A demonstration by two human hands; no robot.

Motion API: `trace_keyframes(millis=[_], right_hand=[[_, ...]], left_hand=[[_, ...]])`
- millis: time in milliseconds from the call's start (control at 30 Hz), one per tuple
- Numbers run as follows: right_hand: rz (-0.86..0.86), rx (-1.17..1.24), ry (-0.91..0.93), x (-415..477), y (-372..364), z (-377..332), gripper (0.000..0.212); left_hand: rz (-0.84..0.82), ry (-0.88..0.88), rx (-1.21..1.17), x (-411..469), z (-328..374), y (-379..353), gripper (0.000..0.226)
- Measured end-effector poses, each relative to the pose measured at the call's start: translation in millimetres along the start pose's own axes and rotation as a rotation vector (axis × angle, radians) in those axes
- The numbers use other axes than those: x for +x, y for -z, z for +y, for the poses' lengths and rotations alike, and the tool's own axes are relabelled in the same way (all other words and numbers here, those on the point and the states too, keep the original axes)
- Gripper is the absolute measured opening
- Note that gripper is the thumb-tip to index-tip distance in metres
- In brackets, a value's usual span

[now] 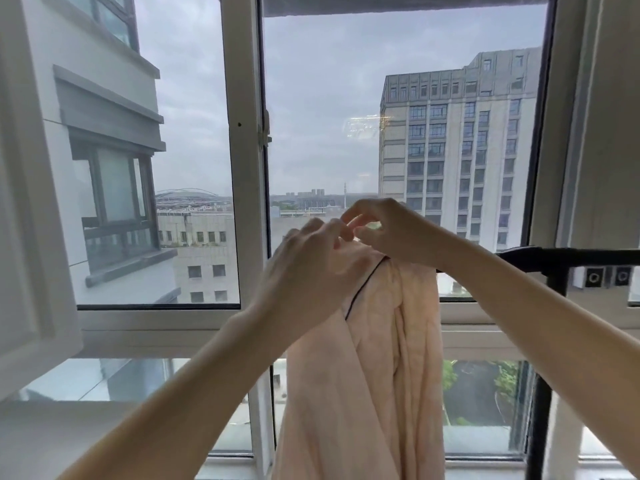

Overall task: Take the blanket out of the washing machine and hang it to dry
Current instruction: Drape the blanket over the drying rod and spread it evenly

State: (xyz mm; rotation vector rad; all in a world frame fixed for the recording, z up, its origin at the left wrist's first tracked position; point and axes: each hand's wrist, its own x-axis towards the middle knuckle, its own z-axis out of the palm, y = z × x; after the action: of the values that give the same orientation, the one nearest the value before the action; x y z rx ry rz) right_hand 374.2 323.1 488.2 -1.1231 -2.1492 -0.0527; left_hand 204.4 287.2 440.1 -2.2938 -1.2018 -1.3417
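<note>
Two bare forearms reach forward from the lower corners and meet in the middle. On the left hand (311,261) the fingers (329,228) are curled over the bunched top of the blanket (363,375) and grip it. The right hand (394,233) sits just beside it, its fingers (362,233) bent inward and pinching the same top fold, one finger pointing toward the left hand; motion blur hides the exact contact.

The blanket is pale pink with a thin dark piping line. It is draped over a black rail (571,254) that runs off to the right, and it hangs straight down in long folds past the bottom edge of the view. A black post (538,410) stands under the rail, just right of the hanging cloth.

Behind is a white window frame (242,168). A tall grey building (460,150) stands outside under an overcast sky (322,98).
</note>
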Motion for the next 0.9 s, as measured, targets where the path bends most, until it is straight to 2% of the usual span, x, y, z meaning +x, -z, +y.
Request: trace_keyframes(millis=[33, 100, 233, 333, 400, 500, 567, 633, 800, 900], right_hand=[[0.024, -0.037, -0.019, -7.1, 0.4, 0.6, 0.020], [0.123, -0.110, -0.062, -24.0, -0.3, 4.9, 0.020], [0.398, -0.156, -0.108, -63.4, -11.0, 17.2, 0.015], [0.535, -0.187, -0.167, -85.2, -24.2, 16.8, 0.007], [0.602, -0.256, -0.174, -95.4, -33.9, 12.9, 0.013], [0.566, -0.151, -0.293, -110.7, -48.3, 10.7, 0.032], [0.425, -0.095, -0.451, -116.6, -55.1, 11.8, 0.055], [0.325, -0.054, -0.519, -116.8, -60.0, 10.9, 0.068], [0.450, 0.112, -0.527, -98.3, -70.8, -7.7, 0.065], [0.470, 0.162, -0.540, -95.2, -69.0, -11.6, 0.051]], left_hand=[[-0.109, -0.025, 0.131, 3.2, 9.2, -5.8, 0.049], [-0.160, -0.071, 0.364, 5.6, 17.3, -17.8, 0.047], [0.017, 0.141, 0.135, 1.7, 8.6, -19.7, 0.042], [0.095, 0.133, 0.161, 0.8, 6.0, -15.5, 0.025], [0.139, 0.126, 0.205, 1.1, 6.4, -11.0, 0.020], [0.127, 0.163, 0.201, -0.2, 3.4, -10.9, 0.024], [0.104, 0.250, 0.137, 0.0, -1.0, -12.3, 0.027], [0.089, 0.304, 0.077, -0.3, -2.8, -14.5, 0.029], [0.102, 0.305, -0.058, 1.6, 2.8, -22.0, 0.022], [0.123, 0.345, -0.186, 3.0, 6.0, -25.4, 0.018]])
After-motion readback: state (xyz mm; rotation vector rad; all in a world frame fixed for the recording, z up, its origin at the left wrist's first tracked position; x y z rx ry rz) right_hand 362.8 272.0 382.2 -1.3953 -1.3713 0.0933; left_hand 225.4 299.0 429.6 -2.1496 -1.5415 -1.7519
